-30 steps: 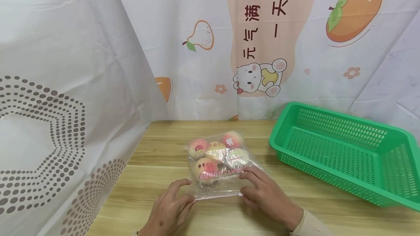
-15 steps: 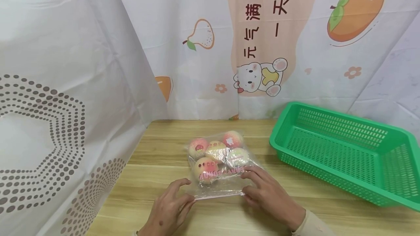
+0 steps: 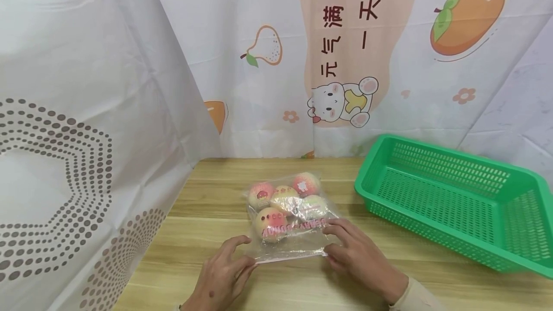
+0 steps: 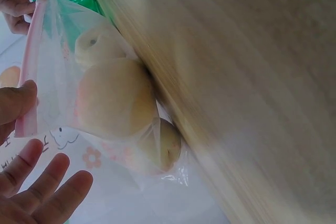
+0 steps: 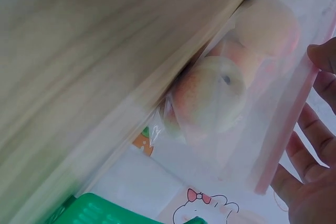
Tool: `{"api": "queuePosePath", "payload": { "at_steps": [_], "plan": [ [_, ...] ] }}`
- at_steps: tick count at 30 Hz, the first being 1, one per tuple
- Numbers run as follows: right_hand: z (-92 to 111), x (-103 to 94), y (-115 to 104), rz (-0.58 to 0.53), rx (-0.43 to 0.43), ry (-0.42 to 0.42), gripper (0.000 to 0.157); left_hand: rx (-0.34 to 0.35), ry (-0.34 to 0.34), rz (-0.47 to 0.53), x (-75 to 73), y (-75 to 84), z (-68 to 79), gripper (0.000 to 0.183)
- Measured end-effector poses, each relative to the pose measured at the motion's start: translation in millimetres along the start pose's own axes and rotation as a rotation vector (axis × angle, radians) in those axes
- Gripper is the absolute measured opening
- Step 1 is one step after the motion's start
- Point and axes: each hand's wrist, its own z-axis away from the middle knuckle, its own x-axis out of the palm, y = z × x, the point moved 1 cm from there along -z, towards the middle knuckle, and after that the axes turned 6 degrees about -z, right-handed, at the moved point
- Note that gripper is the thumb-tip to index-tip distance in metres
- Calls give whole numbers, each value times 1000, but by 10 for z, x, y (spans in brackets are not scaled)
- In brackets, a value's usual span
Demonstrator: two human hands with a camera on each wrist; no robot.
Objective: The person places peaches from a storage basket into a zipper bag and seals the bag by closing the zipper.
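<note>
A clear zip bag (image 3: 290, 249) with pink lettering lies on the wooden table, holding several peaches (image 3: 270, 224) in yellow and red. Its pink zip strip (image 5: 287, 124) runs along the edge nearest the person. My left hand (image 3: 222, 272) pinches the strip's left corner between thumb and index finger; its other fingers (image 4: 58, 187) are spread apart in the left wrist view. At the right end, my right hand (image 3: 360, 260) pinches the strip, thumb (image 5: 323, 55) on one face and fingers behind. Some peaches are partly hidden behind others.
A green plastic basket (image 3: 432, 234) with perforated walls stands on the table (image 3: 207, 205) to the right of the bag, with nothing seen in it. Printed fabric (image 3: 268, 109) hangs behind the table, and a dotted white cloth (image 3: 129, 109) hangs at the left.
My right hand has slid a little to the right along the zip strip. My left hand stays at the left corner, and the peaches have hardly moved.
</note>
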Motion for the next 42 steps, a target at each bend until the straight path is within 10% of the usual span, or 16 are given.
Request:
{"api": "queuePosePath", "payload": {
  "at_steps": [42],
  "plan": [
    [182, -120, 139, -3, -7, -3, 5, 1, 2, 14, -6, -10, 27, 12]
  ]
}}
